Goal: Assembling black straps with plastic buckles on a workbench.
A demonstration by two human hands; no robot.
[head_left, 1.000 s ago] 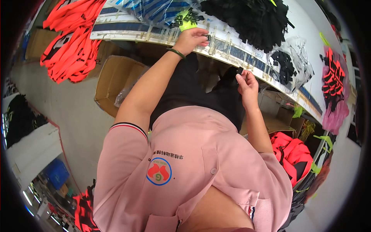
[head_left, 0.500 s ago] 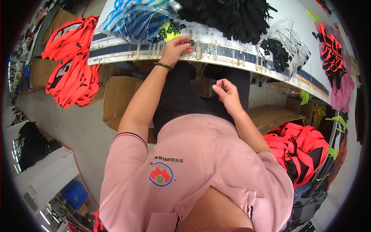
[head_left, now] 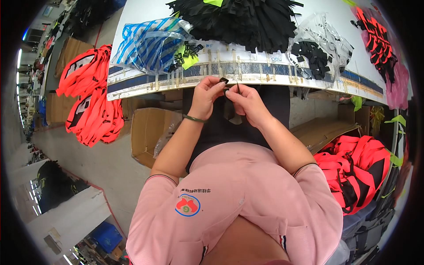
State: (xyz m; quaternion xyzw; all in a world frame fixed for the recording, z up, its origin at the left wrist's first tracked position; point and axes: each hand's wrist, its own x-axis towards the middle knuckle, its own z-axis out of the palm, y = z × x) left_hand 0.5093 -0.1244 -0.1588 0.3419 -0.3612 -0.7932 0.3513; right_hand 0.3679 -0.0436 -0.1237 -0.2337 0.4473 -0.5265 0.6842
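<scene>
My left hand (head_left: 205, 98) pinches a small black plastic buckle (head_left: 224, 81) between thumb and fingertips, just off the table's front edge. Close beside it, my right hand (head_left: 248, 105) is closed on a thin black strap (head_left: 238, 88); its short end shows above the fingers. The fingertips of both hands nearly meet, and whether strap and buckle touch is too small to tell. Beyond my left hand, several more black buckles (head_left: 191, 50) lie on the table by a blue-striped plastic bag (head_left: 148, 46). A large heap of black straps (head_left: 234, 24) spreads behind.
The white table (head_left: 274, 70) has a taped front edge. On its right are a clear bag of black pieces (head_left: 312, 59) and orange-and-black straps (head_left: 375, 42). Orange goods (head_left: 90, 115) hang at left; more orange straps (head_left: 346, 172) pile at right. A cardboard box (head_left: 148, 132) stands below.
My left hand has drawn back from the buckle pile with the buckle. My right hand has come up beside it, and the view has shifted slightly.
</scene>
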